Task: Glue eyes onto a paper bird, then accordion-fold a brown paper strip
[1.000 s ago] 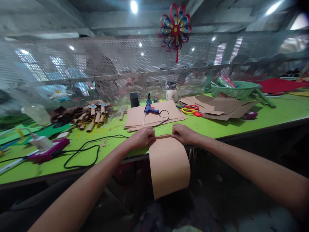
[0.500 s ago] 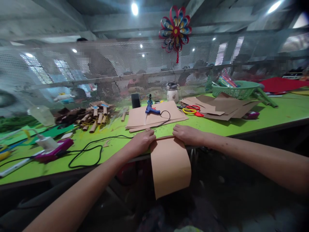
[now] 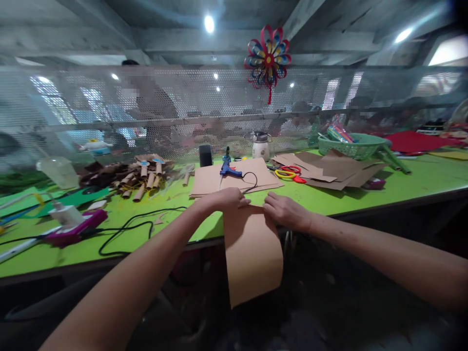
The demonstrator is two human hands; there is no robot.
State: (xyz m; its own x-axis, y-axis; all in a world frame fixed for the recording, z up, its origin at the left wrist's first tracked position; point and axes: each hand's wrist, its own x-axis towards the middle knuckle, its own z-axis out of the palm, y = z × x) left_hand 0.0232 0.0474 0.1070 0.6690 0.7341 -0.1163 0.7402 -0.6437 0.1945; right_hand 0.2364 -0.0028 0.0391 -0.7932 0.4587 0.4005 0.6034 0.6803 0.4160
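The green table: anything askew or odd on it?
The blue glue gun rests on stacked kraft paper, perhaps an odd spot for a tool that heats. The loose brown sheets at right lie fanned askew, and the black cord sprawls in loops at left.

Perforated screen (image 3: 204, 100) behind green table (image 3: 351, 201), bright lights (image 3: 209, 23) along grey ceiling (image 3: 164, 43)

Ahead of the left hand (image 3: 228, 198), reach is being blocked by the glue gun (image 3: 230, 169), which is being carried on a paper stack (image 3: 263, 168). A bare strip of tabletop (image 3: 313, 201) is being left between the right hand (image 3: 287, 210) and the scissors (image 3: 287, 174); farther right, passage is being obstructed by brown sheets (image 3: 340, 170). Leftward, low passage is being crossed by the cord (image 3: 146, 212), then barred by the power strip (image 3: 91, 224). The far side is being walled off by mesh (image 3: 219, 117).
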